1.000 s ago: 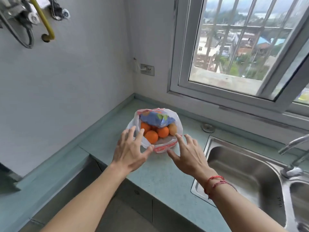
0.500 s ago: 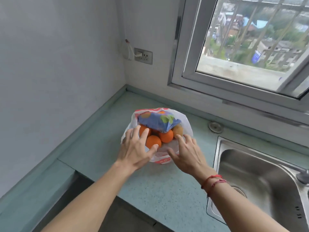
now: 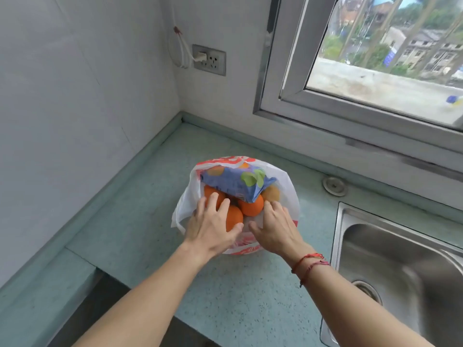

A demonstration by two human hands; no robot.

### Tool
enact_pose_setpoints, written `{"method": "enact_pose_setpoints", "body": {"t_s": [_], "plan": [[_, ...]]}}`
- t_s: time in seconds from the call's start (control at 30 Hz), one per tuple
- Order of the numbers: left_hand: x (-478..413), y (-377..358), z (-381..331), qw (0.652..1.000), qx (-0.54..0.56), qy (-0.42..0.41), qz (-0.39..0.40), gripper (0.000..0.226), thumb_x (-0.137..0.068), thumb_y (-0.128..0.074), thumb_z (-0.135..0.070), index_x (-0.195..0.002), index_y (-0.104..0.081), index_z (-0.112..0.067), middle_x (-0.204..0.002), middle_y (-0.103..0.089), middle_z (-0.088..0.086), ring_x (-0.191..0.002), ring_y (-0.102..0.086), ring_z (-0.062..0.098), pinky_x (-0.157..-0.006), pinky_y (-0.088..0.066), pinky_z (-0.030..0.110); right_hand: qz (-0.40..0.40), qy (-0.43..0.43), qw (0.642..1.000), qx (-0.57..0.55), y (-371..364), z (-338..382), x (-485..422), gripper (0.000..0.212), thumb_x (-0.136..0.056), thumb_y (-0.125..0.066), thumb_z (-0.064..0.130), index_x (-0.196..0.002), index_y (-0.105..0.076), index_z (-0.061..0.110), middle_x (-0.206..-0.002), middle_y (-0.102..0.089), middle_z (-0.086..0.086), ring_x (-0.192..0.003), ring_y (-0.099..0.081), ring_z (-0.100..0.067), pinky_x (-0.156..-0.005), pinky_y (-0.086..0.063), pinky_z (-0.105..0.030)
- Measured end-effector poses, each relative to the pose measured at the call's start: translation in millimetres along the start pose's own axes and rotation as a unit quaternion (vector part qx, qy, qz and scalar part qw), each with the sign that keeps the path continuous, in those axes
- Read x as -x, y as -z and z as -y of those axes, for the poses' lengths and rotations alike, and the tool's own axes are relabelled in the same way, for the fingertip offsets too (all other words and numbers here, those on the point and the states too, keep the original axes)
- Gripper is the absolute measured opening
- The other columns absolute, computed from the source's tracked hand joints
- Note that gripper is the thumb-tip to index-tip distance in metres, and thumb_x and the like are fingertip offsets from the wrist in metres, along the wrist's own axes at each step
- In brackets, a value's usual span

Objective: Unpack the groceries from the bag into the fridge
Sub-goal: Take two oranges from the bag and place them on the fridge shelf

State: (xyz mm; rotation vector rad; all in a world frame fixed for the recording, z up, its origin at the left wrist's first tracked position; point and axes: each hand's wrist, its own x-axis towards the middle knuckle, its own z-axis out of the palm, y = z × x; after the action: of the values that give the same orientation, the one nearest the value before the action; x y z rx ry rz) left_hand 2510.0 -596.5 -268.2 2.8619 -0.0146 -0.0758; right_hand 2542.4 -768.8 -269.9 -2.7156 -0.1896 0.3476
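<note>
Head view: one wide-angle frame, looking down on a corner worktop.
Bag (image 3: 288,194): thin white plastic, crinkled and translucent, red print at rim and base; mouth open upward; set on the worktop near the wall corner, left of the sink.
Packet (image 3: 233,182): soft blue wrapper with green and orange round motifs; laid across the top of the fruit inside the bag, tilted down to the right.
Oranges (image 3: 251,207): round, smooth, bright orange; three visible, packed together under the packet.
Brown fruit (image 3: 270,194): rounded, dull tan; at the right inside the bag, beside the packet's end.
Left hand (image 3: 213,226): fingers spread and nearly straight, laid over the left oranges; thumb against the front orange; nothing clasped.
Right hand (image 3: 278,231): fingers loosely extended, tips at the bag's mouth just beside an orange; thumb on the crumpled plastic; nothing visibly clasped.
Wrist cord (image 3: 309,262): thin red thread, two loops, on the right wrist.
Worktop (image 3: 150,209): pale green, speckled, matte, with a raised matching edge along both walls.
Sink (image 3: 400,259): brushed steel, rounded corners, drain visible.
Metal cap (image 3: 334,185): round, flat, set in the worktop behind the sink.
Wall socket (image 3: 209,60): grey rectangular plate, white plug with looped white cable.
Window (image 3: 375,71): grey metal frame, buildings and trees beyond.
</note>
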Motion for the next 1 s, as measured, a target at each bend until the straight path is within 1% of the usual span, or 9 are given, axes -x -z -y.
{"method": "enact_pose_setpoints", "body": {"t_s": [0.07,0.13,0.23,0.4,0.5,0.57,0.73,0.83,1.0], "plan": [[-8,-10,-3,0.999,-0.032,-0.007,0.013,0.062,-0.078,-0.052,-0.059,-0.126,-0.047,-0.021,-0.132,-0.041,0.004,-0.121,-0.038,0.031,-0.096,-0.043,0.043,0.008,-0.016,1.000,-0.018,-7,-4,-13,0.028,-0.087,-0.054,0.037,-0.102,-0.046,0.014,-0.114,-0.053,-0.013,-0.102,-0.047,-0.033,-0.089,-0.044,-0.042],[-17,-21,-6,0.998,-0.068,-0.010,0.015,0.053,-0.075,-0.056,-0.053,-0.117,-0.050,-0.020,-0.126,-0.045,0.005,-0.115,-0.042,0.032,-0.094,-0.041,0.041,0.008,-0.030,0.999,-0.027,-16,-9,-27,0.035,-0.084,-0.053,0.037,-0.110,-0.047,0.014,-0.117,-0.053,-0.013,-0.102,-0.050,-0.037,-0.088,-0.045,-0.043],[-29,-34,-10,0.994,-0.106,-0.009,0.004,0.044,-0.073,-0.062,-0.045,-0.107,-0.054,-0.018,-0.118,-0.050,0.007,-0.105,-0.047,0.032,-0.087,-0.040,0.041,-0.015,-0.049,0.997,-0.058,-27,-14,-44,0.057,-0.079,-0.052,0.046,-0.126,-0.037,0.018,-0.122,-0.048,-0.015,-0.103,-0.053,-0.043,-0.084,-0.047,-0.044],[-41,-56,-16,0.985,-0.168,-0.025,-0.007,0.028,-0.060,-0.072,-0.029,-0.082,-0.062,-0.016,-0.092,-0.059,0.010,-0.087,-0.051,0.031,-0.078,-0.035,0.041,-0.045,-0.053,0.995,-0.064,-41,-21,-63,0.068,-0.074,-0.059,0.058,-0.130,-0.035,0.027,-0.127,-0.044,-0.015,-0.108,-0.052,-0.041,-0.080,-0.052,-0.048],[-43,-62,-24,0.981,-0.187,-0.044,-0.006,0.023,-0.066,-0.066,-0.024,-0.087,-0.061,-0.016,-0.095,-0.056,0.010,-0.092,-0.048,0.031,-0.080,-0.029,0.041,-0.073,-0.048,0.996,-0.030,-52,-25,-70,0.068,-0.076,-0.062,0.062,-0.129,-0.039,0.027,-0.125,-0.043,-0.013,-0.107,-0.052,-0.038,-0.077,-0.052,-0.045],[-45,-67,-26,0.981,-0.192,-0.038,-0.002,0.030,-0.066,-0.065,-0.023,-0.094,-0.062,-0.013,-0.098,-0.057,0.013,-0.096,-0.048,0.033,-0.084,-0.029,0.043,-0.078,-0.056,0.995,-0.023,-57,-27,-72,0.065,-0.077,-0.063,0.063,-0.126,-0.041,0.028,-0.118,-0.042,-0.012,-0.103,-0.053,-0.038,-0.077,-0.051,-0.044],[-49,-81,-15,0.992,-0.124,-0.006,-0.003,0.064,-0.057,-0.076,-0.020,-0.116,-0.056,-0.007,-0.109,-0.056,0.016,-0.093,-0.051,0.033,-0.079,-0.045,0.042,-0.094,-0.043,0.994,-0.036,-57,-26,-78,0.069,-0.078,-0.064,0.059,-0.136,-0.031,0.042,-0.107,-0.037,-0.007,-0.092,-0.053,-0.035,-0.070,-0.042,-0.037],[-49,-87,-10,0.995,-0.098,0.004,-0.002,0.075,-0.056,-0.080,-0.016,-0.125,-0.051,-0.007,-0.117,-0.053,0.017,-0.098,-0.050,0.033,-0.079,-0.049,0.043,-0.103,-0.028,0.993,-0.046,-58,-25,-79,0.063,-0.081,-0.060,0.061,-0.136,-0.031,0.047,-0.103,-0.036,-0.004,-0.087,-0.052,-0.034,-0.071,-0.045,-0.037],[-45,-92,-4,0.997,-0.077,-0.003,-0.021,0.068,-0.052,-0.075,0.001,-0.115,-0.054,-0.013,-0.112,-0.054,0.014,-0.094,-0.051,0.033,-0.070,-0.050,0.042,-0.096,-0.002,0.995,-0.003,-61,-29,-76,0.061,-0.072,-0.070,0.051,-0.124,-0.046,0.030,-0.111,-0.041,-0.007,-0.098,-0.050,-0.035,-0.076,-0.052,-0.045]]}}
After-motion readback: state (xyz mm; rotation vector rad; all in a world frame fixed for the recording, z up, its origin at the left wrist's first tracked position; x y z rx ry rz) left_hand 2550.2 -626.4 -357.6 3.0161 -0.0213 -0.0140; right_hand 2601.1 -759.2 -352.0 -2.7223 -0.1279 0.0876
